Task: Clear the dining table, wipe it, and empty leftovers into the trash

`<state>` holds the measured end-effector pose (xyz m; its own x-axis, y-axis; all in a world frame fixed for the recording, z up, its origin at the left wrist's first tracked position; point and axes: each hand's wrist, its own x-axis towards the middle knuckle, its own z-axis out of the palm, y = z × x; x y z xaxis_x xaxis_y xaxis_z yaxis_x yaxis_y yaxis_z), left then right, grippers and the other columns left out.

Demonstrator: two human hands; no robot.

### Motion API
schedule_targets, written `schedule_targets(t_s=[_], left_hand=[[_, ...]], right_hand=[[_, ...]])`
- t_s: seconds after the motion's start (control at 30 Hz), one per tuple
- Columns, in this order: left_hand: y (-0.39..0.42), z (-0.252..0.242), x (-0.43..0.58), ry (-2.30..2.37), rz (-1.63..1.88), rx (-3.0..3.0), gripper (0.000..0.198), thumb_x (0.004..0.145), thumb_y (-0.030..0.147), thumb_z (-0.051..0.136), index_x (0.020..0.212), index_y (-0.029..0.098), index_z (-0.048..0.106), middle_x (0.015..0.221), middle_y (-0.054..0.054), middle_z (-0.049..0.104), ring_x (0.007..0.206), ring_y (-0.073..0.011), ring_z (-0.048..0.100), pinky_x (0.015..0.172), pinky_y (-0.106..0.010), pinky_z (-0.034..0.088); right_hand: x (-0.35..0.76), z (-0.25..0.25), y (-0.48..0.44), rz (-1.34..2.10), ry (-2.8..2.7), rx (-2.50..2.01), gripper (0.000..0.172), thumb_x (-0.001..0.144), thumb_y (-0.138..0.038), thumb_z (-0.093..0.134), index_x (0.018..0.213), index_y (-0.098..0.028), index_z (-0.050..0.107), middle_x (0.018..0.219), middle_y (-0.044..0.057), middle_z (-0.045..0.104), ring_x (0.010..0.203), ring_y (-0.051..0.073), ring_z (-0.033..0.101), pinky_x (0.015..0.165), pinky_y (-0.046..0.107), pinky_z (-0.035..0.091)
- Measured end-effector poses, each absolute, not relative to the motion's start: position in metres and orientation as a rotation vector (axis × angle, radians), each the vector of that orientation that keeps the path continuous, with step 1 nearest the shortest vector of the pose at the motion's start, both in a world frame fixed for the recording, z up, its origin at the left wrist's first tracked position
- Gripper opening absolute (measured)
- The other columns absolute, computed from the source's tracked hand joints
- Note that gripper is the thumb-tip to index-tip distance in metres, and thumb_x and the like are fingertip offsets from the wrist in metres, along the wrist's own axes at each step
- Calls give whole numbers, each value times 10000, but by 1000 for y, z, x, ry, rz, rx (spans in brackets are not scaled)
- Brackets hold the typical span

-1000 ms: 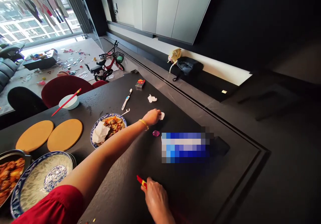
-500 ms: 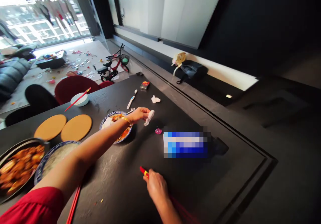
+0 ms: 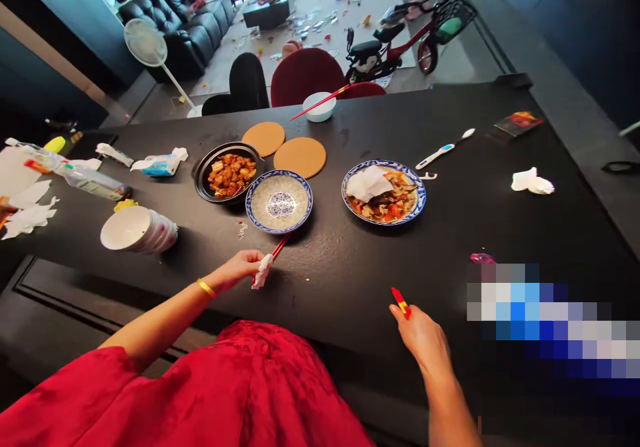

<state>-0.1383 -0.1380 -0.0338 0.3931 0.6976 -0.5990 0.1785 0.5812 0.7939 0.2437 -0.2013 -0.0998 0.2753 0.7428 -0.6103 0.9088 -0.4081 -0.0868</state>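
Note:
My left hand (image 3: 239,268) is closed on a crumpled white tissue (image 3: 263,272). Two red chopsticks (image 3: 281,245) run from the blue-rimmed bowl (image 3: 254,219) down to that tissue; whether my fingers also grip them I cannot tell. On the right, my right hand (image 3: 425,337) is closed round red chopsticks (image 3: 400,302), whose red and yellow ends stick out past the thumb. Beyond and between the hands sits a patterned plate (image 3: 421,200) of food, partly covered by a white tissue (image 3: 369,183).
A black pot (image 3: 197,179) of food and cork mats (image 3: 300,157) stand further back. Stacked bowls (image 3: 137,229) lie tipped at left. A toothbrush (image 3: 445,149), a crumpled tissue (image 3: 533,181) and a pink wrapper (image 3: 483,258) lie right. A blurred blue pack (image 3: 550,327) is nearby.
My left hand has moved from beyond the plate back to the chopsticks by the bowl, carrying the tissue. My right hand still holds its chopsticks. The view has swung left.

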Motion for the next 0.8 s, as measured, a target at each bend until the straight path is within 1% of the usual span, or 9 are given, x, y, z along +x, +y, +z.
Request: schedule_targets(t_s=[0.1, 0.17, 0.23, 0.3, 0.47, 0.57, 0.63, 0.73, 0.8], left_hand=[[-153, -60, -127, 1306, 315, 1106, 162, 756, 314, 561, 761, 161, 505, 574, 17, 527, 481, -119, 497, 496, -243, 407], [-151, -72, -109, 1371, 287, 1392, 73, 772, 220, 510, 801, 163, 544, 659, -3, 550, 585, -132, 523, 596, -260, 431], [-143, -81, -92, 1395, 298, 1708, 110, 779, 151, 480, 831, 167, 576, 787, -33, 564, 734, -152, 542, 713, -272, 431], [-137, -87, -78, 1349, 264, 1908, 143, 784, 120, 470, 850, 167, 588, 871, -52, 556, 820, -165, 537, 776, -272, 418], [-143, -87, -56, 1107, 42, 2075, 161, 837, 164, 465, 939, 187, 586, 921, -55, 545, 817, -165, 542, 760, -256, 413], [-153, -83, -48, 1053, -91, 2217, 153, 871, 202, 446, 919, 190, 592, 930, -76, 544, 822, -190, 538, 738, -282, 414], [-157, -84, -44, 1042, -160, 2300, 170, 877, 174, 423, 917, 181, 588, 935, -95, 550, 851, -212, 534, 738, -302, 417], [-158, -91, -37, 1072, -161, 2295, 171, 868, 148, 416, 911, 167, 581, 936, -112, 566, 888, -224, 540, 753, -316, 428], [-154, -98, -37, 1123, -49, 2149, 111, 835, 159, 471, 866, 171, 577, 899, -99, 582, 856, -210, 559, 750, -311, 441]], right_hand=[[245, -101, -200, -844, 1519, 2259, 414, 921, -429, 329, 899, -136, 622, 850, 152, 674, 813, 272, 646, 587, 295, 376], [245, -100, -200, -842, 1524, 2244, 412, 921, -423, 328, 892, -134, 620, 857, 151, 674, 829, 272, 644, 586, 291, 371], [245, -99, -199, -838, 1509, 2251, 412, 919, -427, 329, 898, -137, 621, 866, 149, 674, 830, 267, 646, 576, 286, 368], [245, -97, -199, -839, 1492, 2271, 406, 914, -431, 337, 911, -143, 623, 875, 146, 675, 828, 260, 647, 577, 284, 372], [241, -91, -200, -858, 1438, 2297, 402, 912, -440, 343, 950, -148, 616, 902, 146, 674, 846, 257, 644, 606, 288, 388], [239, -88, -200, -870, 1429, 2294, 397, 917, -436, 340, 962, -145, 607, 918, 149, 671, 872, 259, 640, 614, 287, 386], [238, -88, -200, -868, 1448, 2294, 392, 920, -427, 337, 959, -144, 606, 919, 149, 671, 874, 256, 640, 612, 283, 384], [241, -90, -200, -851, 1466, 2298, 390, 916, -431, 344, 940, -147, 611, 905, 145, 674, 853, 253, 644, 606, 279, 387], [245, -94, -199, -837, 1487, 2283, 390, 914, -427, 344, 912, -147, 615, 888, 146, 676, 838, 257, 645, 615, 284, 396]])
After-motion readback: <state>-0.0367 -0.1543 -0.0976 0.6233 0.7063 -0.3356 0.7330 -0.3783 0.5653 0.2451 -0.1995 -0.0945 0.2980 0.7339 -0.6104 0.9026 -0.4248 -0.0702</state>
